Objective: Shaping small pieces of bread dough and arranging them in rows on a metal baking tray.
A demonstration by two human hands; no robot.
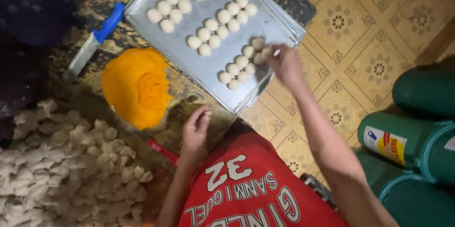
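Small round white dough balls [238, 63] sat in short rows on a flat grey metal baking tray [199, 68], upper centre of the frame, rows spaced so they didn't stick. Right hand [283, 62] reached to the tray's right edge, fingertips pinched together on one ball at the end of the nearest row, prob. to seat it in line. Left hand [196, 130] rested loosely curled at lower centre on the dark worktop; couldn't tell if it held anything. Bright orange mound of filling [136, 87] lay just left of it, within reach. Pile of pale cut dough pieces [66, 160] filled the lower left. Blue-handled scraper [95, 37] lay upper left, beside the tray. Green drums [417, 132] stood at right on the patterned floor.
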